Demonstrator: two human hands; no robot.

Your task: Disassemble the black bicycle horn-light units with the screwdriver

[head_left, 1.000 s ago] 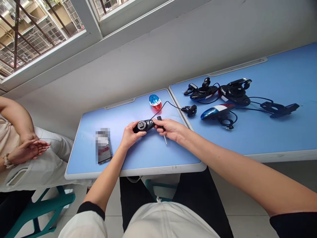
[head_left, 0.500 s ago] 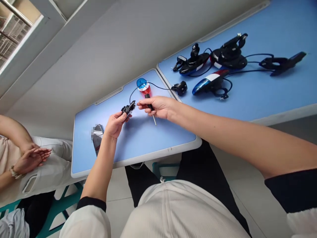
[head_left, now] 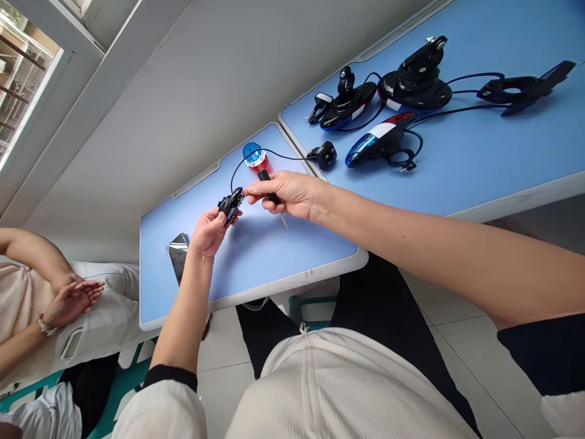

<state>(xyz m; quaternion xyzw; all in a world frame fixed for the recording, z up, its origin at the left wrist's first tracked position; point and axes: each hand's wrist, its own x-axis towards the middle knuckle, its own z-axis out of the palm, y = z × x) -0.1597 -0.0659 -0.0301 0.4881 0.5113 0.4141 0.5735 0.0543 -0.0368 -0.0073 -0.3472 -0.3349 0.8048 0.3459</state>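
My left hand (head_left: 208, 231) is closed on a small black device (head_left: 231, 203) held above the near blue table (head_left: 256, 262). A thin black cable runs from the device to a black switch part (head_left: 323, 155) at the table's far corner. My right hand (head_left: 287, 192) grips a small screwdriver (head_left: 275, 202) with a black handle, shaft pointing down and right, while its fingertips touch the device. A blue and red lens cover (head_left: 254, 156) lies on the table just beyond my hands.
A phone (head_left: 178, 254) lies at the table's left side. The second blue table (head_left: 479, 152) on the right bears several black bike lights, a blue-white-red light (head_left: 377, 141) and cables. Another person sits at the left with hands (head_left: 70, 301) folded. A grey wall runs behind.
The device has been lifted off the table and turned on edge in my left hand. My view has tilted and shifted down. The right hand stays at the device with the screwdriver.
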